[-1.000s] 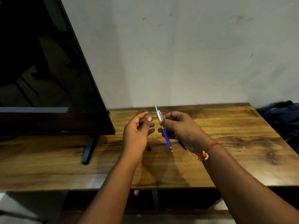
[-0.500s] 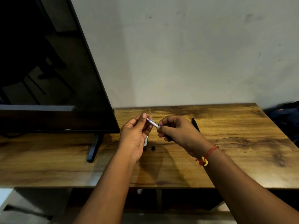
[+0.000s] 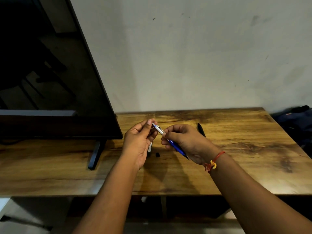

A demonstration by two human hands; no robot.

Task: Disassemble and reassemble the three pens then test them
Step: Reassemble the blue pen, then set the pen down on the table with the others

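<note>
Big black flat screen [image 3: 50, 73] fills the left, standing on the wide wood-grain bench [image 3: 236, 157]. Above the bench, the right hand [image 3: 184, 142] clamps the blue-barrelled, silver-topped pen [image 3: 175, 146], tip angled down toward the wrist. The left hand [image 3: 138, 141] pinches the silver clicker end, fingers [image 3: 149, 123] closed on it. This looks like the pull-apart or twist stage. Next calls for a firm counter-grip. A slim black pen [image 3: 201, 130] and a small black piece [image 3: 157, 154] lie on the bench.
</note>
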